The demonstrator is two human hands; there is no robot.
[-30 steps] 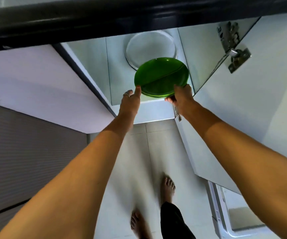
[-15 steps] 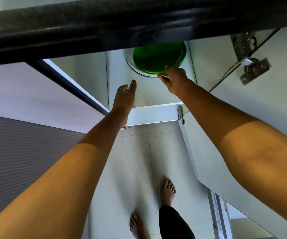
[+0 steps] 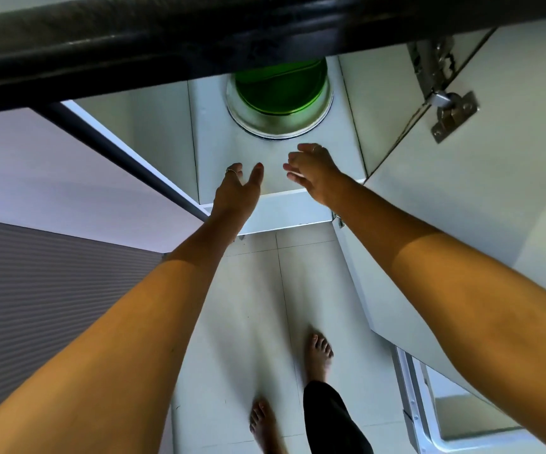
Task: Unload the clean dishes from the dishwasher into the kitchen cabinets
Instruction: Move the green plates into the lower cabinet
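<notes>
Nearest me, my bare feet (image 3: 319, 355) stand on the pale tiled floor (image 3: 248, 306), and my two forearms reach away toward the low cabinet (image 3: 274, 211). My left hand (image 3: 237, 188) hovers over the front lip of the cabinet shelf, fingers loosely spread, thumb apart, a ring (image 3: 231, 171) on one finger, holding nothing. Just beside it, my right hand (image 3: 314, 173) is also relaxed and empty, fingers slightly parted, above the shelf floor. Neither hand touches a dish.

Farther in, the green plate (image 3: 281, 90) sits on top of a wider clear glass plate (image 3: 281, 124), the two stacked on the cabinet shelf. Their far half is hidden under the dark countertop edge (image 3: 199, 37) that crosses the top of my view. To the right hangs the open cabinet door (image 3: 461, 208) with its metal hinge (image 3: 448, 106).

I judge the green plate to be rigid, fairly light and smooth, likely glass or hard plastic, so slick and able to chip or slide on the glass beneath. If I must shift it, I should take the rim on opposite sides, thumbs on top, and lift rather than drag.
</notes>
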